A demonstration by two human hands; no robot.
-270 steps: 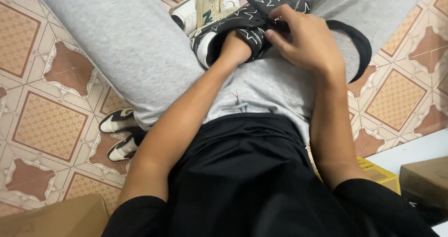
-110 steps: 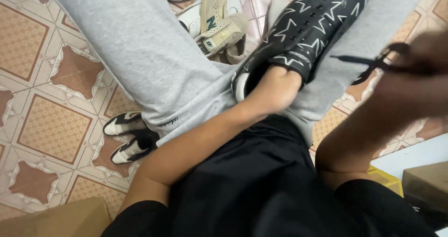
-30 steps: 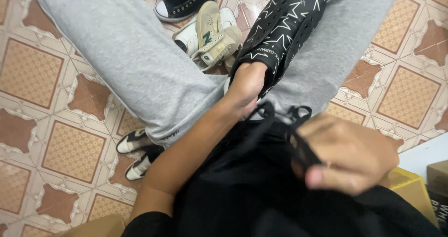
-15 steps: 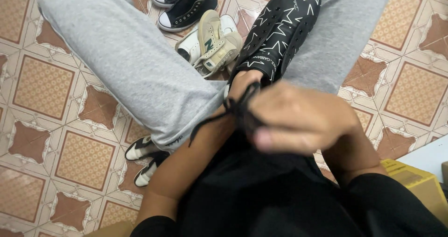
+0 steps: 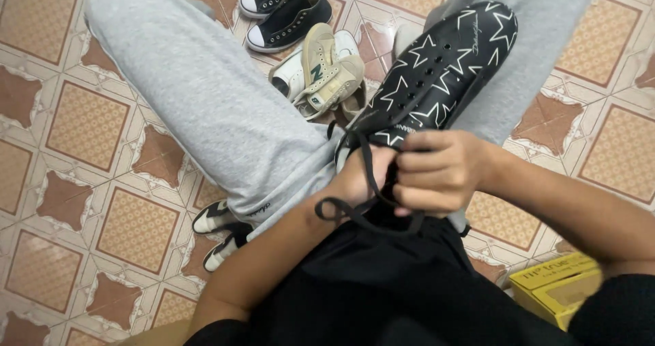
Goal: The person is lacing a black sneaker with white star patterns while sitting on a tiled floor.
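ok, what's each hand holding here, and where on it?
Right hand pinches the black shoelace near the black star-print shoe's opening. Left hand is at that shoe's heel opening, largely hidden; its exact grip cannot be told.

top: black shirt (image 5: 382, 284), short sleeves | legs: grey sweatpants (image 5: 205, 107)

right hand (image 5: 437, 172) with lace (image 5: 365, 182), back at shoe (image 5: 437, 80)

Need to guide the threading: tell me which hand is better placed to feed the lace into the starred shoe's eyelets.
Right. The right hand pinches the black lace beside the shoe; the left hand is tucked into its opening, likely steadying it.
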